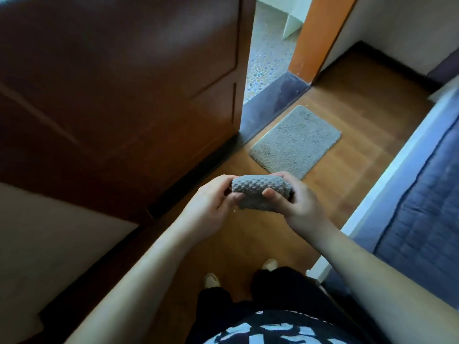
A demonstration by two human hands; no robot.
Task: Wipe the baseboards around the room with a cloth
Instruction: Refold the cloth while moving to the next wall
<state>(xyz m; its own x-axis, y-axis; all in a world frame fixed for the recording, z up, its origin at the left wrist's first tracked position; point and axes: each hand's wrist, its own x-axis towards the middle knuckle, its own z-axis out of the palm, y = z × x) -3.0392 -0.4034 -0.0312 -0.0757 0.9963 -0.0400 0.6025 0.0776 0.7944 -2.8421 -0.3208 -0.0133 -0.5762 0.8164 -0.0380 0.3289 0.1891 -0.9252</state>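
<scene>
Standing near open door. Left hand (213,197) and right hand (293,202) both grip folded grey cloth (259,193) at waist height, well above dark baseboard (188,184). Risk: loose fold unrolls on crouching, cloth drags floor.

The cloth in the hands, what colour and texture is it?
Grey, bumpy dotted cloth; head view.

Both hands (258,197) seemingly curled, gripping
</scene>
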